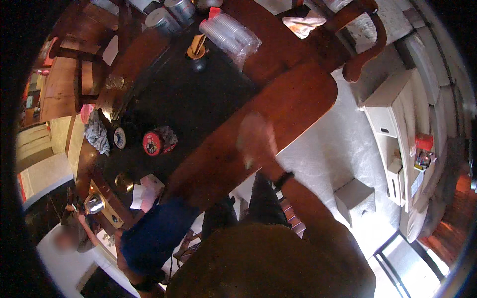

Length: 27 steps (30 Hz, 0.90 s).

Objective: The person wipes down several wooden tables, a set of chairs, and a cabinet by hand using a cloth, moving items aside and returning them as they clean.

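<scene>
While the left hand hangs low off the table's near edge, fingers hidden, the blurred right hand presses something pale, maybe a soft cloth, on the wooden table; grip unclear. Farther off, a round red tin sits mid-table.

One view only, worn on the head. We look steeply down past our own chest onto a wooden table and pale floor. Fisheye bends the edges; the rim is black. Our right hand sits near centre.
</scene>
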Each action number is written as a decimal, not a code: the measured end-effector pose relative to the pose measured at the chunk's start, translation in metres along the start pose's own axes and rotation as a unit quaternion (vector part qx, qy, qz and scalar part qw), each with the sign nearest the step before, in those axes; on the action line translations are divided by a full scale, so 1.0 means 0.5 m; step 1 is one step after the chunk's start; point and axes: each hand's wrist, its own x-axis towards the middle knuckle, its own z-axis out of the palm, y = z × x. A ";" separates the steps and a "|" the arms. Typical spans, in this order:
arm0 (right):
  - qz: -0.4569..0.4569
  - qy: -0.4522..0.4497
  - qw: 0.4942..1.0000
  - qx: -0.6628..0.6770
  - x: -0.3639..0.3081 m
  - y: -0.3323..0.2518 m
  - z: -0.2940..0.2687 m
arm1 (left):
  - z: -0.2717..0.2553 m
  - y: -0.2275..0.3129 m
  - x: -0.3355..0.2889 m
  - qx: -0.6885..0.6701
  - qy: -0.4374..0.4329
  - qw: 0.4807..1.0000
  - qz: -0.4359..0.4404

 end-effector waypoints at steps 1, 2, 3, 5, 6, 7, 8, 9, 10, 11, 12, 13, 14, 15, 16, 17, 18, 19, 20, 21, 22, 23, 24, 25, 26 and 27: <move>-0.062 -0.047 0.995 0.064 -0.030 -0.020 -0.019 | 0.037 0.017 -0.003 -0.005 -0.006 1.000 -0.005; -0.110 -0.077 0.983 0.123 -0.043 -0.016 -0.032 | 0.071 0.032 -0.002 -0.013 -0.013 1.000 -0.006; -0.140 -0.088 0.971 0.171 -0.048 0.016 -0.034 | 0.116 0.047 0.000 -0.049 -0.013 0.999 0.003; -0.107 -0.024 0.982 0.151 -0.037 0.115 -0.016 | 0.162 0.069 0.014 -0.075 0.006 0.997 -0.021; -0.085 0.001 0.993 0.078 0.028 0.169 -0.015 | 0.180 0.069 0.004 -0.074 0.018 0.997 -0.018; -0.059 0.029 0.998 0.003 0.113 0.221 -0.015 | 0.201 0.071 0.004 -0.071 0.024 0.997 -0.015; -0.054 0.049 0.997 -0.008 0.200 0.254 -0.036 | 0.252 0.076 -0.003 -0.074 0.012 0.997 0.019; -0.043 0.089 0.995 0.015 0.277 0.284 -0.026 | 0.275 0.079 0.005 -0.064 0.009 0.998 0.017; -0.034 0.128 0.991 0.037 0.346 0.302 -0.010 | 0.298 0.080 0.011 -0.054 0.009 0.998 0.014; -0.010 0.132 0.991 0.028 0.403 0.314 -0.002 | 0.303 0.090 0.031 -0.027 0.021 0.999 -0.024; 0.004 0.138 0.990 0.023 0.442 0.311 0.005 | 0.309 0.093 0.036 -0.034 0.020 0.998 -0.046; -0.014 0.145 0.989 0.019 0.454 0.315 0.009 | 0.315 0.098 0.039 -0.041 0.023 0.996 -0.071; -0.029 0.152 0.988 0.015 0.458 0.319 0.012 | 0.329 0.104 0.043 -0.078 0.002 0.994 -0.082; -0.046 0.156 0.987 0.011 0.453 0.318 0.013 | 0.343 0.111 0.045 -0.089 0.000 0.992 -0.090; -0.016 0.110 0.986 0.120 0.445 0.347 0.009 | 0.353 0.114 0.047 -0.104 -0.003 0.990 -0.098; 0.014 0.103 0.987 0.121 0.415 0.389 -0.004 | 0.363 0.113 0.050 -0.094 0.012 0.991 -0.099; 0.047 0.096 0.987 0.123 0.384 0.435 -0.018 | 0.360 0.113 0.055 -0.090 0.016 0.991 -0.101; 0.074 0.130 0.989 0.019 0.330 0.457 -0.028 | 0.356 0.113 0.055 -0.085 0.023 0.991 -0.101; 0.087 0.146 0.985 -0.018 0.275 0.471 -0.041 | 0.345 0.111 0.055 -0.088 0.018 0.991 -0.102; 0.100 0.163 0.980 -0.055 0.224 0.467 -0.051 | 0.342 0.112 0.056 -0.082 0.022 0.991 -0.099; 0.113 0.166 0.977 -0.078 0.187 0.448 -0.050 | 0.340 0.114 0.059 -0.075 0.024 0.992 -0.096; 0.123 0.168 0.973 -0.102 0.149 0.417 -0.042 | 0.353 0.117 0.057 -0.059 0.037 0.993 -0.094; 0.138 0.164 0.969 -0.121 0.103 0.372 -0.031 | 0.341 0.116 0.055 -0.059 0.026 0.993 -0.099; 0.134 0.127 0.976 -0.115 0.062 0.304 -0.021 | 0.327 0.115 0.050 -0.059 0.017 0.993 -0.105; 0.089 0.092 0.981 -0.147 0.017 0.213 -0.029 | 0.292 0.105 0.057 -0.078 -0.016 0.990 -0.117; 0.035 0.061 0.981 -0.179 -0.028 0.119 -0.038 | 0.258 0.083 0.059 -0.103 -0.044 0.986 -0.127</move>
